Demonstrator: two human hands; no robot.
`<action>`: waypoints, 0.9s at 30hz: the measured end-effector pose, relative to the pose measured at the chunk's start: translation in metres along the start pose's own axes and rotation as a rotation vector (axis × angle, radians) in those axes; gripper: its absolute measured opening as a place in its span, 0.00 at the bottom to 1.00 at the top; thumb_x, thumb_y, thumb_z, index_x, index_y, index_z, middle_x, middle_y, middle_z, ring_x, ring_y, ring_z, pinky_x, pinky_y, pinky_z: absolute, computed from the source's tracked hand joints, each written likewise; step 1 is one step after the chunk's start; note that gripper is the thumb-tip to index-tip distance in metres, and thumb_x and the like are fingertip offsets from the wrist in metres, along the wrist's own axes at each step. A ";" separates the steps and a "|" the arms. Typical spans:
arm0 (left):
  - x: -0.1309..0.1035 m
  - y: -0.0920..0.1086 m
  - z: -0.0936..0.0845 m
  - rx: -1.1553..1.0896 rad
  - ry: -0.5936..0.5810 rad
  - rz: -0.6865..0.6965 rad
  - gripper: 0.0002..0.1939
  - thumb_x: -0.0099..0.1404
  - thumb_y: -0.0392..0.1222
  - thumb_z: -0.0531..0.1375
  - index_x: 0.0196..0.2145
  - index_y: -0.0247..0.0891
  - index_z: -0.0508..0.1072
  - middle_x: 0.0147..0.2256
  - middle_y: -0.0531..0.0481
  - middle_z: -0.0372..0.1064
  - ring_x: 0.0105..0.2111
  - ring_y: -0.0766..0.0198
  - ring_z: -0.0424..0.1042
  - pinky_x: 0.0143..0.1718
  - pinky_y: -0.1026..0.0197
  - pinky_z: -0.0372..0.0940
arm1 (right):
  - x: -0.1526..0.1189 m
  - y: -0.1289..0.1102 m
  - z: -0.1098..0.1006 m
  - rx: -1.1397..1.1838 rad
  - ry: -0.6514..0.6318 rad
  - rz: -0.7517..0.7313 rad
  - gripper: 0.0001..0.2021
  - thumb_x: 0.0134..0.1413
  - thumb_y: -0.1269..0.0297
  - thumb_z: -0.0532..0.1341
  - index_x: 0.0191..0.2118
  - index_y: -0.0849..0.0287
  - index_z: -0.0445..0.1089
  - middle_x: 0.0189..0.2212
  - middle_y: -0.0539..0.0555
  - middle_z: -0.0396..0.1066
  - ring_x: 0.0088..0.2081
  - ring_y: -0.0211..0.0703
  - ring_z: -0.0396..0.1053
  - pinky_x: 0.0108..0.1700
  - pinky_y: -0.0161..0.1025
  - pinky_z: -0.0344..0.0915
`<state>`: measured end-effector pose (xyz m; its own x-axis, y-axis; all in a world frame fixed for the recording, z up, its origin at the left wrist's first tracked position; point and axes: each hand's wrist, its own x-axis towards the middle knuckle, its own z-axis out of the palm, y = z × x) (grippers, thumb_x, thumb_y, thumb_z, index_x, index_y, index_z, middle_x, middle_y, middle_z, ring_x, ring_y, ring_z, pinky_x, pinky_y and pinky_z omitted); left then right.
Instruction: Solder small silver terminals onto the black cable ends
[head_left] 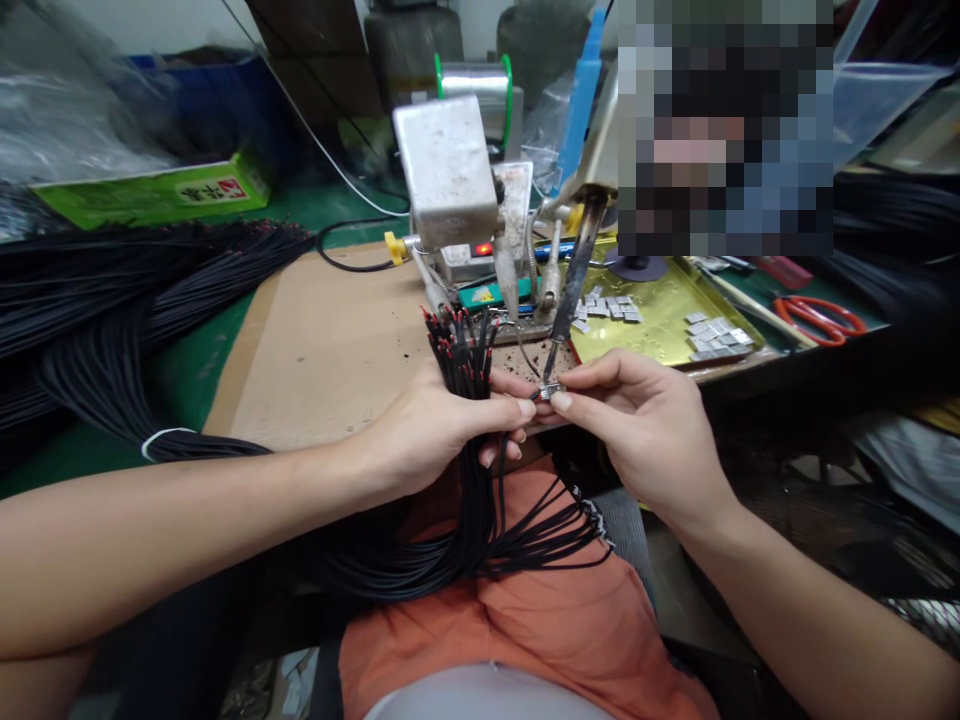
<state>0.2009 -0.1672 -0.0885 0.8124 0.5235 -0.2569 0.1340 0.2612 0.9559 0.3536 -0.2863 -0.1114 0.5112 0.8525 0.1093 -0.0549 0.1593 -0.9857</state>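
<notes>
My left hand (457, 425) is closed round a bundle of black cables (470, 370) whose stripped ends show red tips. Between its thumb and fingers one cable end reaches toward a small silver metal connector (552, 391). My right hand (645, 425) pinches that connector from the right with thumb and forefinger. Just above, the dark tip of a soldering iron (574, 285) comes down onto or very near the connector; whether they touch I cannot tell. The bundle's lower part hangs over my lap, where several cables (544, 535) end in small silver pieces.
A yellow tray (660, 325) holds several flat silver pieces (720, 337). Orange-handled scissors (821, 318) lie to its right. Behind the cardboard sheet (330, 340) stand a metal soldering stand (450, 170) and a solder spool (474, 100). Thick black cable bundles (142, 320) cover the left side.
</notes>
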 end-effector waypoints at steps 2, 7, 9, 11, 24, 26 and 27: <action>0.000 0.000 0.000 0.015 0.009 0.006 0.09 0.58 0.38 0.69 0.37 0.33 0.80 0.23 0.49 0.74 0.22 0.66 0.72 0.19 0.69 0.62 | 0.001 -0.003 0.000 -0.011 -0.020 0.020 0.06 0.49 0.69 0.72 0.33 0.58 0.76 0.30 0.51 0.80 0.33 0.45 0.80 0.39 0.40 0.79; 0.001 -0.001 0.000 0.019 -0.001 0.029 0.09 0.58 0.39 0.69 0.36 0.33 0.80 0.24 0.47 0.74 0.23 0.66 0.72 0.19 0.69 0.62 | 0.004 -0.011 -0.007 -0.038 -0.071 0.056 0.07 0.48 0.68 0.73 0.32 0.57 0.75 0.28 0.52 0.80 0.32 0.46 0.80 0.38 0.40 0.79; 0.001 -0.001 0.001 0.013 -0.007 0.028 0.09 0.58 0.40 0.70 0.35 0.33 0.80 0.24 0.48 0.74 0.23 0.66 0.72 0.19 0.70 0.62 | 0.006 -0.014 -0.012 -0.051 -0.089 0.083 0.08 0.48 0.68 0.73 0.32 0.57 0.73 0.28 0.52 0.79 0.31 0.46 0.80 0.37 0.40 0.79; 0.000 -0.002 0.001 0.008 -0.016 0.024 0.09 0.57 0.41 0.70 0.34 0.33 0.79 0.23 0.49 0.73 0.23 0.66 0.72 0.19 0.69 0.62 | 0.007 -0.017 -0.016 -0.076 -0.125 0.124 0.09 0.48 0.67 0.73 0.33 0.57 0.72 0.27 0.52 0.78 0.29 0.46 0.80 0.34 0.40 0.78; -0.009 0.009 0.006 0.181 -0.165 0.033 0.11 0.56 0.38 0.71 0.34 0.30 0.77 0.27 0.53 0.71 0.27 0.71 0.69 0.29 0.70 0.64 | -0.004 -0.058 -0.044 -0.795 -0.581 0.068 0.02 0.57 0.66 0.66 0.34 0.54 0.77 0.30 0.49 0.77 0.31 0.41 0.74 0.33 0.37 0.69; -0.010 0.010 0.006 0.192 -0.208 0.023 0.10 0.57 0.36 0.70 0.36 0.29 0.77 0.28 0.53 0.71 0.28 0.70 0.69 0.30 0.69 0.65 | -0.002 -0.064 -0.049 -0.891 -0.610 0.001 0.02 0.56 0.65 0.66 0.34 0.53 0.78 0.30 0.48 0.77 0.32 0.40 0.73 0.34 0.37 0.68; -0.011 0.010 0.007 0.197 -0.232 0.019 0.10 0.58 0.36 0.69 0.37 0.29 0.77 0.28 0.53 0.71 0.29 0.69 0.69 0.31 0.68 0.66 | -0.002 -0.065 -0.046 -0.880 -0.581 -0.025 0.02 0.57 0.65 0.66 0.35 0.53 0.78 0.31 0.48 0.77 0.32 0.40 0.73 0.34 0.37 0.68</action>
<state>0.1973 -0.1756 -0.0752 0.9206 0.3215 -0.2216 0.2072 0.0788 0.9751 0.3959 -0.3216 -0.0537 0.0015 0.9986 -0.0537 0.7106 -0.0388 -0.7026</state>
